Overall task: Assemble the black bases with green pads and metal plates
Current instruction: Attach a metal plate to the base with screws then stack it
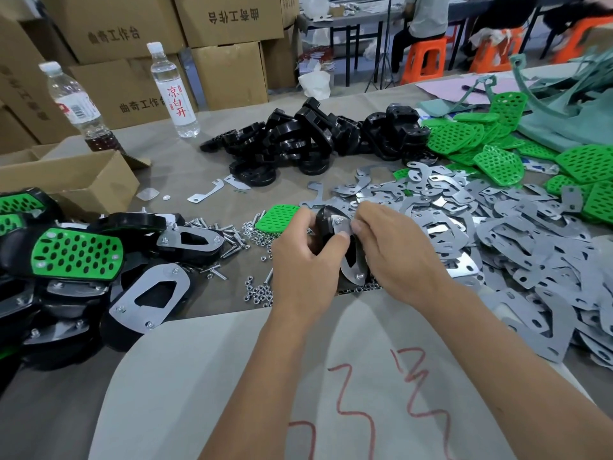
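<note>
**Op:** I start with the desk point(205, 154): it fills my view, under a grey-brown cover, with cardboard boxes point(229, 19) stacked behind it. A pale sheet point(232, 376) with red scribbles lies nearest me.

**Desk:** And the stock?

**Op:** On my right a wide heap of metal plates point(517, 240) spreads over the desk. Behind it lie the green pads point(497, 164), and to their left the pile of bare black bases point(298, 141). On my left I see finished units point(76, 254) stacked together, some green side up, some plate side up. An open carton point(66, 175) sits behind those, and two bottles point(174, 91) stand further back.

**Desk:** The piece in work?

**Op:** It is at the centre, lifted off the desk between both hands: one black base point(326, 224) held on edge, with a plate on its face point(343, 224) and screws showing at the top and bottom ends.

**Desk:** Hands?

**Op:** My left hand point(302, 260) has its fingers curled round the base, thumb across it. My right hand point(394, 244) pinches at the upper end of that plate, by the screw; what lies under the fingertips I cannot tell.

**Desk:** Small parts?

**Op:** One loose green pad point(277, 219) lies just behind my left hand. Screws point(229, 239) are scattered left of it, and nuts point(260, 293) lie in a small cluster near my left wrist.
</note>
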{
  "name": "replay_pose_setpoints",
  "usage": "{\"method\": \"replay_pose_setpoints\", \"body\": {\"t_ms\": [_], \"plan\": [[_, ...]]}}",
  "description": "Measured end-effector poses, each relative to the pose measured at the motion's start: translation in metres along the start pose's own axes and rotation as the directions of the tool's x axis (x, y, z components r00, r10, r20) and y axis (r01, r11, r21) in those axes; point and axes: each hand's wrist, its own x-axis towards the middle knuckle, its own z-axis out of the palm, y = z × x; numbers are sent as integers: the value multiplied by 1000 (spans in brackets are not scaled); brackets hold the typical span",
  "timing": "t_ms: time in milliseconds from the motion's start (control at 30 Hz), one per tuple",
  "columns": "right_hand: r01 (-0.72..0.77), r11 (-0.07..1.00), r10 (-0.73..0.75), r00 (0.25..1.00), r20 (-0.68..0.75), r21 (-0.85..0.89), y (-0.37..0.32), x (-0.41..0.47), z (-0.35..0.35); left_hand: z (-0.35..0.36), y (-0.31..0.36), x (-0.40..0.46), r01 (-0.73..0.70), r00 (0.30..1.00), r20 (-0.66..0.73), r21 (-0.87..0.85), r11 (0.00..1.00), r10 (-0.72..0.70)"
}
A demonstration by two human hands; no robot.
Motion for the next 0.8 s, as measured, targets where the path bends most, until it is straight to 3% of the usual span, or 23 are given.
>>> {"method": "replay_pose_setpoints", "body": {"t_ms": [167,233,400,633,800], "plan": [[-62,997,54,985,-162,-44,-3,3,-2,2,-3,0,-46,999,10,53,998,45],[-2,1000,1,977,-214,-1,-4,2,-6,2,-5,1,-59,998,26,90,994,57],[142,986,-140,990,-37,81,-4,4,-4,1,-9,2,-95,994,64,98,991,89],[134,989,-130,990,-59,68,-3,4,0,-7,-4,3,-66,984,172,60,996,55],[124,988,-121,992,-42,91,-2,4,1,-5,-4,2,-23,986,166,94,995,8]]}}
